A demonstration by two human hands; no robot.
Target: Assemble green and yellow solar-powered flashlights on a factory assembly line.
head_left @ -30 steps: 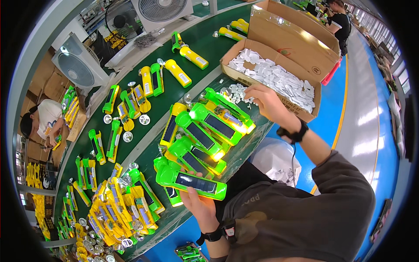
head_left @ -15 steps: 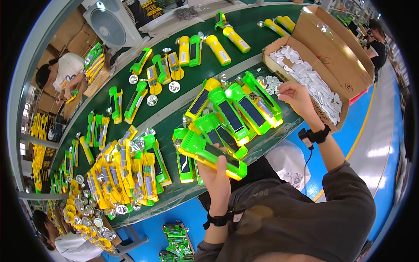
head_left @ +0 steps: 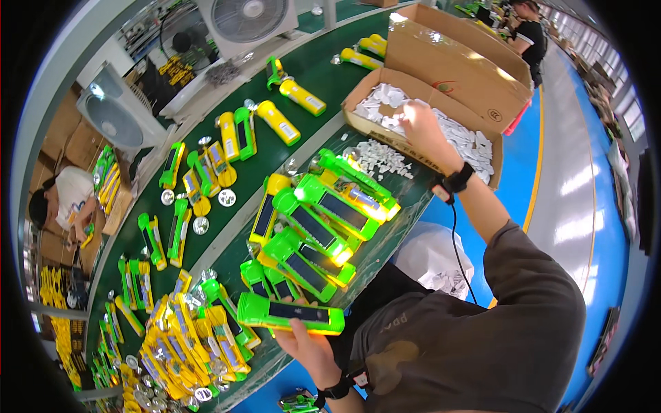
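Observation:
My left hand [head_left: 310,351] is closed around a green and yellow flashlight [head_left: 289,312] with a dark solar panel facing up, held near the table's front edge. My right hand [head_left: 425,134] reaches over an open cardboard box [head_left: 396,143] of flat white pieces [head_left: 468,141]. Its fingers are bent together and partly washed out by glare, so anything between them is hidden. Between the hands lies a pile of similar green and yellow flashlights [head_left: 337,206]. Next to the box is a heap of small white bits [head_left: 385,160].
Yellow opened flashlight bodies [head_left: 186,344] are heaped at the left on the green table [head_left: 323,141]. More flashlights [head_left: 279,122] stand in scattered rows farther back. A white bag [head_left: 434,258] sits below the table edge. Other people work at far left and far right.
My right hand has moved from beside the small white bits to above the box. My left hand has turned the flashlight more level. The whole view has shifted.

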